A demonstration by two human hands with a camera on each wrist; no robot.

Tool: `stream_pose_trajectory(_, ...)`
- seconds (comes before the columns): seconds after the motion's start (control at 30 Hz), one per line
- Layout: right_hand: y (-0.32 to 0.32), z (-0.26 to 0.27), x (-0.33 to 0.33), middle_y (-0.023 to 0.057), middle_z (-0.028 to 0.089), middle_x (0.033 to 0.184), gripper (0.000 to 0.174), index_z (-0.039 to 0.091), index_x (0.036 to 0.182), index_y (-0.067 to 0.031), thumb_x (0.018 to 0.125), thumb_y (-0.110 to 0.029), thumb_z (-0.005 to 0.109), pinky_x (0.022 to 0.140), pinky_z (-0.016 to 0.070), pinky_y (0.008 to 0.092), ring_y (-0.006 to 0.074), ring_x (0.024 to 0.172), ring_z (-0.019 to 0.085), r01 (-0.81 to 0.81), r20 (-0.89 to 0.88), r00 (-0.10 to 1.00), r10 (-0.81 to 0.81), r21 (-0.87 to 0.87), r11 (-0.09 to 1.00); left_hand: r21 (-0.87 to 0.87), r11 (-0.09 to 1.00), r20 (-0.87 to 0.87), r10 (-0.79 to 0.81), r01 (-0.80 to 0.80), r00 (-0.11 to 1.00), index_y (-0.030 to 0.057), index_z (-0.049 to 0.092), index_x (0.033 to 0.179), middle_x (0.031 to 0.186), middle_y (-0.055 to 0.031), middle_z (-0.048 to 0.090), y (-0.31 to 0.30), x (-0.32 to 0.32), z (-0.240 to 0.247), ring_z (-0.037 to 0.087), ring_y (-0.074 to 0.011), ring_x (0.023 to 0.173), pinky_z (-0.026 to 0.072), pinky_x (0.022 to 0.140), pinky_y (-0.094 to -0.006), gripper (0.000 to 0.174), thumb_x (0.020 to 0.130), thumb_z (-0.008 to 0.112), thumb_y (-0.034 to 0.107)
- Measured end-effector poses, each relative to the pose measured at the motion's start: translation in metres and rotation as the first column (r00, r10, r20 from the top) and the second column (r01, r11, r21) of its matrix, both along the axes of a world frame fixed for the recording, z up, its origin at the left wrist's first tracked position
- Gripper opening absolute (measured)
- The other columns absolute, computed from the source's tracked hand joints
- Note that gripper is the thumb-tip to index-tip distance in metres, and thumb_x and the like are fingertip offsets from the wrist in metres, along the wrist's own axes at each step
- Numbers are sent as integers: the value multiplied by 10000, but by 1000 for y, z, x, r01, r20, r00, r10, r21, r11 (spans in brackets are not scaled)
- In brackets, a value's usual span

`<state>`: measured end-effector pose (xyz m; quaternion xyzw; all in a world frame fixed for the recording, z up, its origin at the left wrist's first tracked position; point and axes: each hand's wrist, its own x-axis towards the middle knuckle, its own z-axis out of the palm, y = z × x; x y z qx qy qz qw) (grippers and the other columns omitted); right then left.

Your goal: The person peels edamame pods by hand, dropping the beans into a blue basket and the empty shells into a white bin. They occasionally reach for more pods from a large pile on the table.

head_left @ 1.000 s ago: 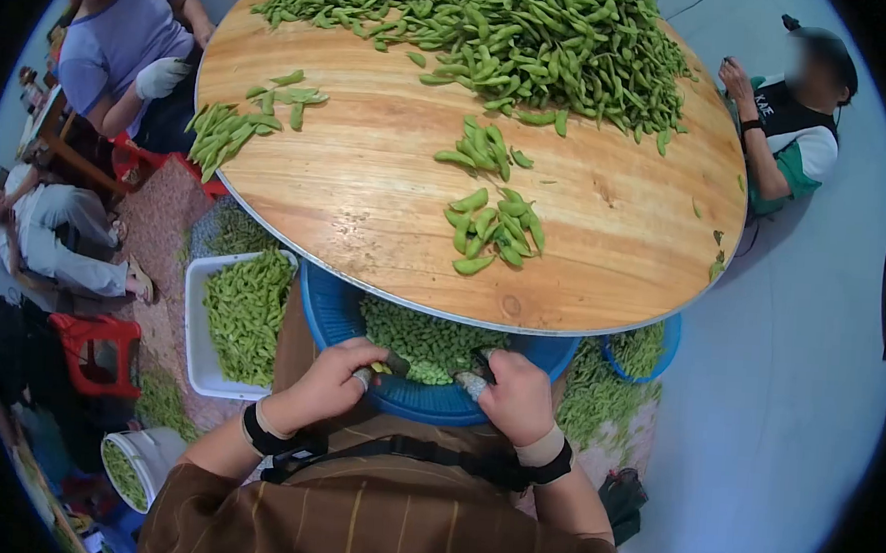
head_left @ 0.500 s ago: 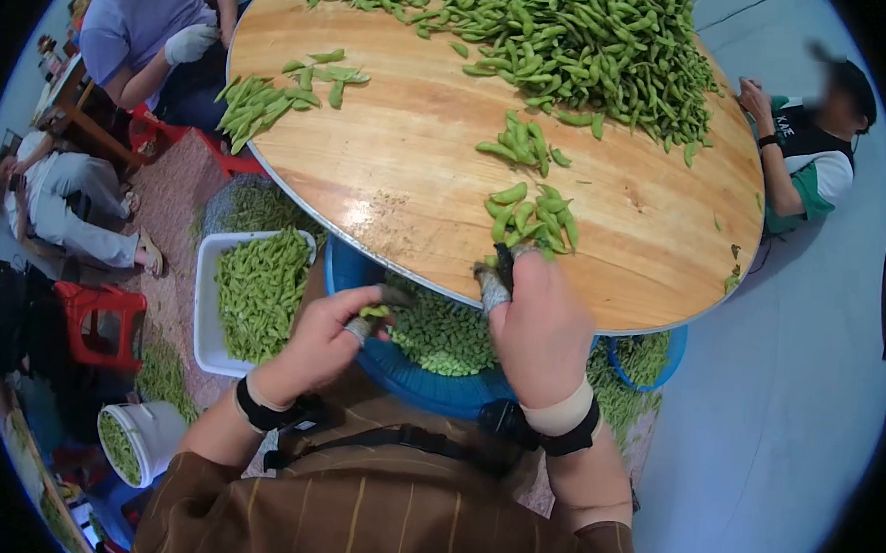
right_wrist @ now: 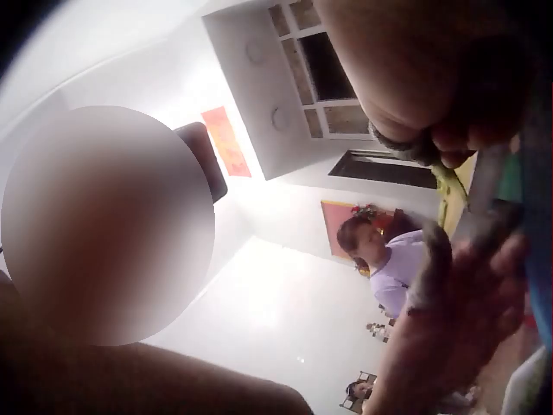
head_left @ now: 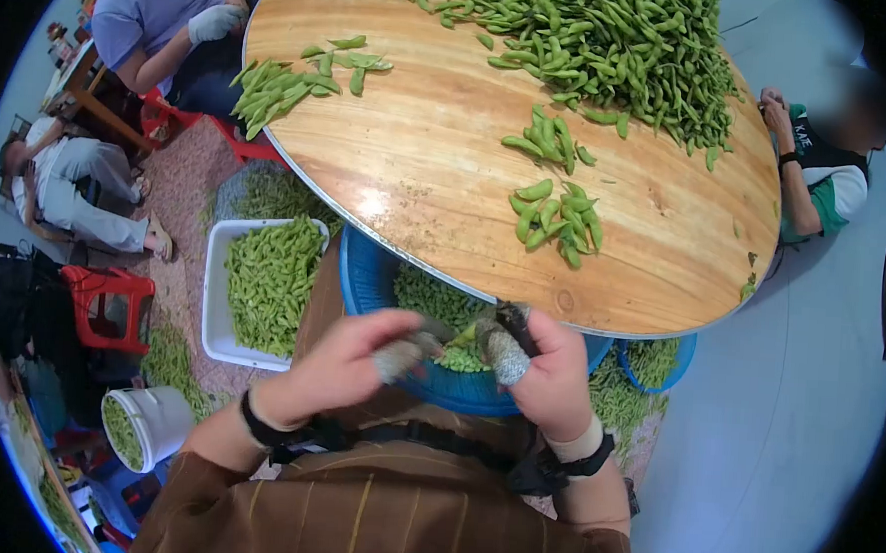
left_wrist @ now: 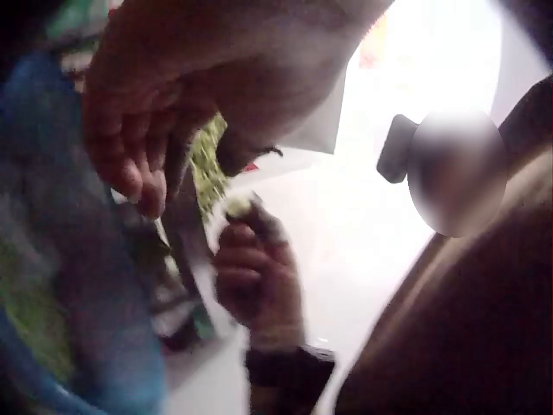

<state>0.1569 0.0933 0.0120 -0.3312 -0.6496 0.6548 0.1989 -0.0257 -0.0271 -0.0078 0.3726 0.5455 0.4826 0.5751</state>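
Note:
In the head view my right hand (head_left: 555, 378) pinches a green soybean pod (head_left: 467, 335) between its wrapped thumb and fingers, close to the table's near edge. The same pod (right_wrist: 451, 186) sticks out below that hand in the right wrist view. My left hand (head_left: 344, 356) faces it with loosely extended, blurred fingers, its palm showing in the right wrist view. Grey wrapping covers both thumbs. Beneath both hands is a blue basin (head_left: 363, 277) holding shelled green beans (head_left: 462, 359), partly hidden by the tabletop.
The round wooden table (head_left: 416, 210) bears a large pod heap (head_left: 615, 55) and several smaller clusters (head_left: 556, 220). On the floor at left stand a white tub (head_left: 214, 295) of pods, a white bucket (head_left: 167, 422) and a red stool (head_left: 111, 294). Other people sit around.
My right hand went from the basin up to the pod cluster on the table, then back to the left hand with a pod. The green bits in the left hand no longer show.

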Motion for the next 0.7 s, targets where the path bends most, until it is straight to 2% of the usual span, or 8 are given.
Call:
stream_pose_trajectory(0.03, -4, -5, 4, 54, 660, 831, 184, 632, 983, 2, 839, -113, 633, 705, 472, 257, 62, 781, 543, 3, -1, 1000, -3, 5, 1000, -49, 994, 232, -86, 100, 969, 23, 562, 1107, 933, -43, 635, 8, 9, -1, 579, -89, 794, 476, 699, -233, 222, 947, 522, 171)
stream_pose_trajectory(0.17, -10, -15, 22, 55, 664, 869, 210, 606, 1039, 1, 849, -88, 612, 719, 482, 269, 85, 778, 573, 66, 75, 995, -69, 44, 997, -64, 983, 173, -161, 174, 972, -8, 589, 1001, 806, -5, 605, 29, 28, -10, 555, -82, 737, 460, 668, -244, 154, 931, 512, 105)
stream_pose_trajectory(0.37, -13, -8, 32, 81, 646, 810, 281, 552, 1121, -9, 842, -39, 576, 691, 486, 279, 123, 725, 601, 22, 83, 996, -19, -37, 999, 89, 993, -130, -68, 80, 989, 0, 589, 946, 763, -64, 598, 35, 35, -16, 575, -139, 709, 460, 656, -263, 114, 887, 518, 67)
stream_pose_trajectory(0.47, -11, -16, 32, 72, 632, 784, 231, 557, 1074, -7, 844, -21, 548, 687, 484, 277, 132, 731, 608, -36, 103, 994, 34, 25, 999, 149, 979, -341, -83, 141, 936, 2, 577, 955, 801, -136, 604, 35, 34, -16, 607, -266, 742, 477, 675, -307, 142, 824, 531, 32)
stream_pose_trajectory(0.53, -9, -19, 32, 43, 619, 799, 180, 561, 1023, -13, 846, -13, 529, 679, 480, 274, 141, 713, 602, -59, 65, 996, 60, -21, 998, 335, 927, -590, 67, 169, 804, 2, 575, 969, 847, -185, 600, 34, 33, -22, 592, -358, 791, 485, 693, -358, 205, 767, 547, 17)
stream_pose_trajectory(0.57, -8, -21, 32, 43, 619, 799, 180, 561, 1023, -13, 846, -13, 529, 679, 480, 274, 141, 713, 602, -57, 64, 996, 59, -24, 998, 333, 928, -591, 64, 170, 804, 2, 575, 969, 847, -185, 600, 32, 32, -19, 592, -358, 791, 485, 693, -358, 205, 767, 547, 17)
stream_pose_trajectory(0.63, -7, -24, 31, 11, 582, 795, 204, 545, 1068, -33, 868, -37, 507, 583, 457, 241, 108, 625, 551, -113, -57, 993, 104, -180, 977, 264, 918, -799, 37, 296, 600, 6, 574, 967, 869, -194, 597, 31, 30, -11, 569, -378, 789, 480, 685, -403, 230, 738, 557, 17)
stream_pose_trajectory(0.7, -10, -28, 32, -1, 558, 788, 246, 520, 1133, -43, 888, -60, 500, 535, 425, 219, 84, 588, 506, -135, -115, 988, 99, -369, 919, 287, 892, -799, 23, 348, 600, 0, 571, 955, 856, -168, 609, 27, 25, -17, 576, -334, 745, 475, 661, -384, 185, 773, 564, 34)
